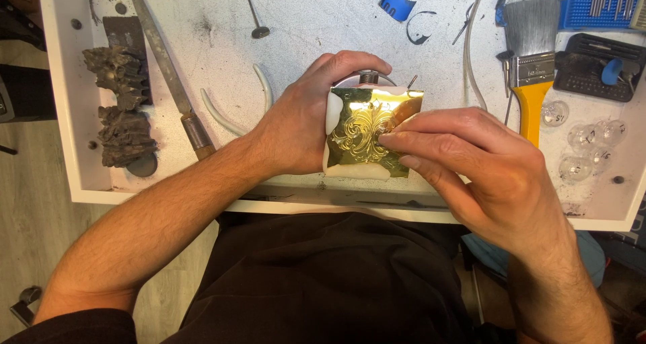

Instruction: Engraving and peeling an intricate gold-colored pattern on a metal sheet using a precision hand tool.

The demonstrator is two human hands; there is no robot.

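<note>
One head view, looking down. My left hand (pixel 296 125) wraps its grip around the left edge of a square polished brass plate with an engraved scroll pattern (pixel 367 132), bedded on white putty at the front of the white desk (pixel 222 21). My right hand (pixel 471 162) pinches narrow at the plate's centre; what it holds I cannot tell. Yellow-handled flat paintbrush (pixel 531 54) lies right; long grey metal file (pixel 165 64) left.
</note>
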